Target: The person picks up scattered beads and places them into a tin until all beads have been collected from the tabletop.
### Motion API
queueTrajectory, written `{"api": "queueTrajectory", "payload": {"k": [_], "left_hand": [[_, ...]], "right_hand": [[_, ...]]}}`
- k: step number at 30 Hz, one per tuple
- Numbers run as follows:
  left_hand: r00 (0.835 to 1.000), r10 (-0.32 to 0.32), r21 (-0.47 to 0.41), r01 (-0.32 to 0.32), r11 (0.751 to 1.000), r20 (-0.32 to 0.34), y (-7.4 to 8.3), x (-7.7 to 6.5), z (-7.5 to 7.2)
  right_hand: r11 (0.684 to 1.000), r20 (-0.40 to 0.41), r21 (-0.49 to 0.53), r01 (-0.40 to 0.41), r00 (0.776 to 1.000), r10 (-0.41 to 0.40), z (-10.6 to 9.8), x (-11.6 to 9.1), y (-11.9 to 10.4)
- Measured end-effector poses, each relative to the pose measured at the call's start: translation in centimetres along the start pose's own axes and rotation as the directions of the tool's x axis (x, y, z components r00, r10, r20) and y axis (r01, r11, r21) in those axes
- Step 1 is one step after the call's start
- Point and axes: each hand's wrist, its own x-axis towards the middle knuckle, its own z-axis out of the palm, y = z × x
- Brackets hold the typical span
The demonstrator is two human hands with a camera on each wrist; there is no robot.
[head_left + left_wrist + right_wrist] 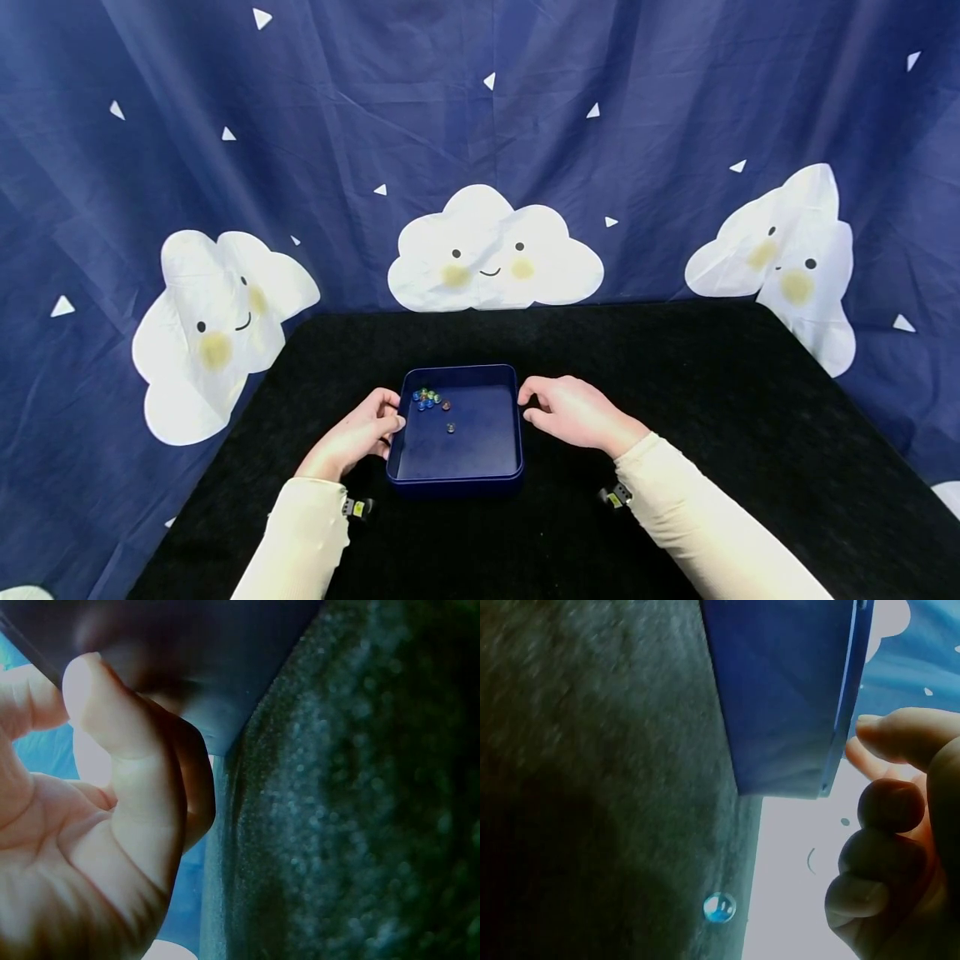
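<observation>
A square, shallow dark-blue tray (450,481) with raised walls lies on the black cloth. Inside it, several small glass marbles (429,399) are bunched near the far left corner, with two amber-looking ones (451,427) a little apart. My left hand (360,433) grips the left wall, thumb at the rim and fingers curled against the outside. Beside the right wall is my right hand (573,408), its fingers loosely bent and the index fingertip right at the rim; nothing shows between finger and thumb. In the right wrist view, a clear bluish marble (719,907) sits outside the tray.
Black cloth (675,375) covers the table all round the tray. Behind it hangs a navy curtain (540,142) printed with white smiling clouds and small triangles. A small dark device with a yellow label sits at each cream-coloured cuff (315,508).
</observation>
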Motion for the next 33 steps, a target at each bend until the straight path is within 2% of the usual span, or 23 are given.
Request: {"api": "queueTrajectory", "payload": {"k": [14, 33], "left_hand": [[1.000, 0.011, -0.025, -0.010, 1.000, 0.018, 0.1, -0.1, 0.0], [1.000, 0.014, -0.015, -0.014, 1.000, 0.013, 0.0, -0.1, 0.0]], "right_hand": [[1.000, -0.018, 0.012, -0.027, 0.999, 0.028, -0.4, -0.8, 1.8], [0.994, 0.040, 0.024, -0.106, 0.994, 0.105, -0.5, -1.8, 4.9]]}}
